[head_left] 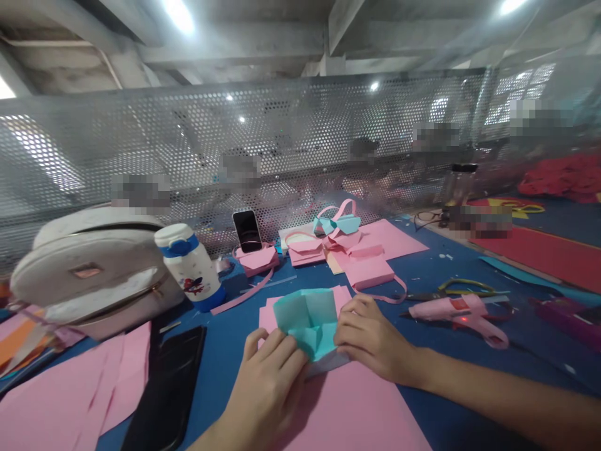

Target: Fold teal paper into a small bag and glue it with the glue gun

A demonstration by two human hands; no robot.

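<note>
A turquoise folded paper [307, 316] stands partly opened up, creased into a box-like shape, above a stack of pink paper sheets [361, 407]. At its left side my left hand [272, 376] is closed on the near left edge, the fingertips partly hidden behind the paper. On the opposite side my right hand [370, 338] pinches the right edge, fingers curled together. The near side of the paper looks greyish in shadow between the two hands.
Right of my right hand lies a pink glue gun [462, 313] with scissors [469, 287] behind it. A black phone [166, 388], a white and blue bottle [190, 269] and a backpack [98, 269] stand left. Pink paper bags [370, 269] lie before the perforated metal partition [291, 131].
</note>
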